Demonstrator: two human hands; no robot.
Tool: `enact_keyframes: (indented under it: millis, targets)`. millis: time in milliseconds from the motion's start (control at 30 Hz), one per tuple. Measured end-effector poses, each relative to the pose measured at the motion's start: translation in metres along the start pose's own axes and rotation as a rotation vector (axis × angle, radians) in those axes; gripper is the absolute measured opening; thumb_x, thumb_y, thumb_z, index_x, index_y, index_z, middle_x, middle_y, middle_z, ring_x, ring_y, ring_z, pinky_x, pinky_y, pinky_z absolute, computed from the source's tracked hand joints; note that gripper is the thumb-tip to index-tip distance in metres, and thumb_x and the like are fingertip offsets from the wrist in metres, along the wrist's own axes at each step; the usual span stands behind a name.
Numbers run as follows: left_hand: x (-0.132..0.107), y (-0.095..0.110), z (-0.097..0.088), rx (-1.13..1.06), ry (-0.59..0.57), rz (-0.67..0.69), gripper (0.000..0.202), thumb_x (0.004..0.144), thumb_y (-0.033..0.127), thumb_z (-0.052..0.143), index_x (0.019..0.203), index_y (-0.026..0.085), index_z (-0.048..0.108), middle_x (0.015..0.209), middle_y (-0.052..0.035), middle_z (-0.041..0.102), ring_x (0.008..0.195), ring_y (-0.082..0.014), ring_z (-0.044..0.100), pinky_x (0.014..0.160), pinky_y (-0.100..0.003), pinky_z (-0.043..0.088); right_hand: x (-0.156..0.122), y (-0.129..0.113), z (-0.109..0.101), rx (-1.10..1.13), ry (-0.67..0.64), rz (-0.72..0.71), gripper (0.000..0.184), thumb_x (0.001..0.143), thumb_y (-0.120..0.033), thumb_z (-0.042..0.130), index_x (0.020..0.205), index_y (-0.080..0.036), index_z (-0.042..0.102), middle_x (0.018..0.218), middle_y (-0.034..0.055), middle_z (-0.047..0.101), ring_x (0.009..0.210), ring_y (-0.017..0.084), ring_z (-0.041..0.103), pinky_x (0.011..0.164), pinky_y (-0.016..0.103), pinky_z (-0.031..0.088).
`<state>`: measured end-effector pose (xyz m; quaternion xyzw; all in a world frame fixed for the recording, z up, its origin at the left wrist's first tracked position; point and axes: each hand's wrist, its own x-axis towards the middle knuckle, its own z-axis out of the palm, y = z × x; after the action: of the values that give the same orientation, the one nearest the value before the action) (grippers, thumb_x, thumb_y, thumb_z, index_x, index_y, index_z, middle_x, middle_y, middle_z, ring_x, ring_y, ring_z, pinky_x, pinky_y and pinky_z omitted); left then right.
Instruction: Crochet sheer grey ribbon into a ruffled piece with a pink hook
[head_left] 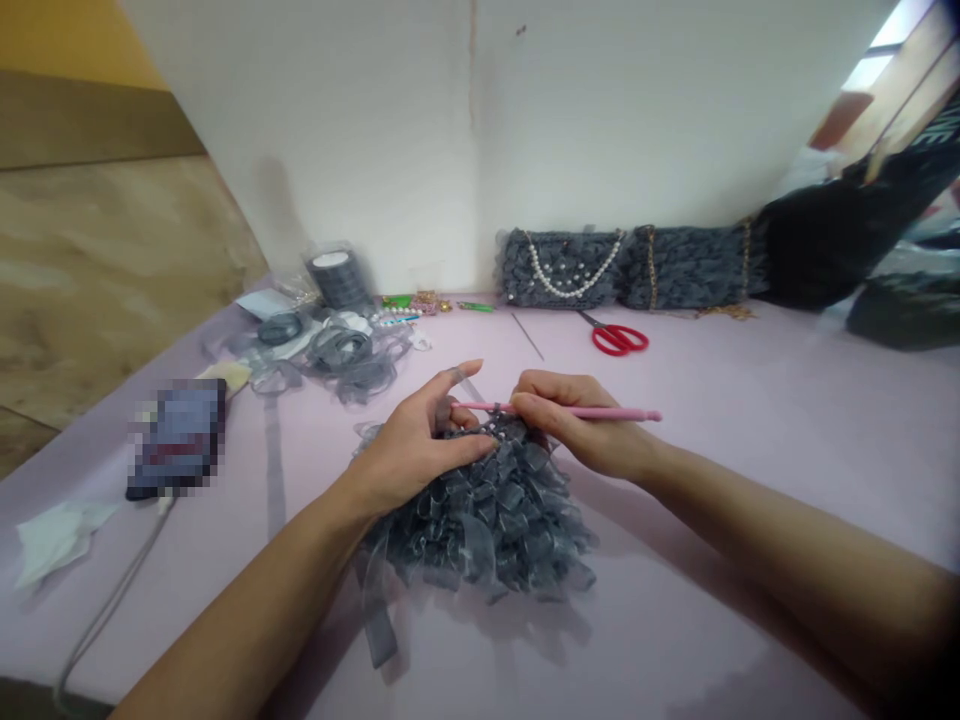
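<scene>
A grey piece of ruffled ribbon crochet point(495, 520) hangs down toward the table between my two hands. My left hand point(424, 430) grips its upper edge, thumb in front, with a strand of grey ribbon point(469, 385) running over the raised index finger. In my right hand point(577, 420) is a pink crochet hook point(615, 413), pinched near its middle and held almost level. The hook's tip points left, into the left hand's fingers, and a grey loop sits on its shaft. A loose ribbon end point(380, 625) dangles at the lower left.
Loose grey ribbon point(349, 355) and ribbon spools point(335, 280) lie at the back left, above a blurred-out device point(180, 435) with a cable point(124, 580). Red-handled scissors point(620, 340) and a thin needle point(528, 336) lie behind my hands. Grey ruffled bags point(562, 268) stand against the wall.
</scene>
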<state>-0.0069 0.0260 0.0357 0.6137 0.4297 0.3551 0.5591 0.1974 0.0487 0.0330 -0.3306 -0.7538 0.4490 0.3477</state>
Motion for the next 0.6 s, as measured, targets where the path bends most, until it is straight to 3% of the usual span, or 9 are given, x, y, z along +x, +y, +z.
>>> enact_keyframes:
  millis: [100,267,467,600]
  targets:
    - [0.0,0.0,-0.003,0.036,0.009,0.024,0.079,0.076,0.024,0.074,0.145,0.026,0.037,0.085,0.0006,0.055,0.084,-0.0149,0.055,0.079,-0.028,0.041,0.0,-0.001,-0.004,-0.009,-0.024,-0.002,0.037,0.096,-0.037,0.047,0.065,-0.017,0.045,0.058,-0.0036,0.049,0.052,0.007,0.048,0.047,0.02,0.035]
    - [0.001,0.002,-0.006,0.101,0.041,0.031,0.081,0.076,0.022,0.071,0.147,0.023,0.033,0.082,0.0015,0.056,0.079,-0.0142,0.055,0.074,-0.027,0.041,0.0,-0.003,-0.014,-0.084,-0.126,-0.06,0.032,0.096,-0.031,0.044,0.072,-0.015,0.056,0.063,-0.0004,0.057,0.059,0.01,0.054,0.054,0.022,0.041]
    - [0.002,0.001,-0.005,0.223,0.128,0.088,0.081,0.076,0.023,0.07,0.147,0.019,0.033,0.079,0.0024,0.055,0.075,-0.0136,0.054,0.073,-0.027,0.039,0.001,-0.008,-0.02,-0.286,-0.187,-0.124,0.026,0.095,-0.02,0.04,0.079,-0.015,0.059,0.07,0.0006,0.059,0.062,0.01,0.052,0.056,0.023,0.038]
    - [0.002,-0.005,-0.004,0.334,0.203,0.179,0.076,0.076,0.024,0.068,0.146,0.021,0.037,0.079,0.0024,0.055,0.074,-0.0144,0.054,0.075,-0.027,0.04,-0.002,-0.012,-0.014,-0.437,-0.161,-0.206,0.024,0.094,-0.017,0.04,0.076,-0.016,0.054,0.067,-0.0007,0.053,0.057,0.01,0.045,0.054,0.024,0.033]
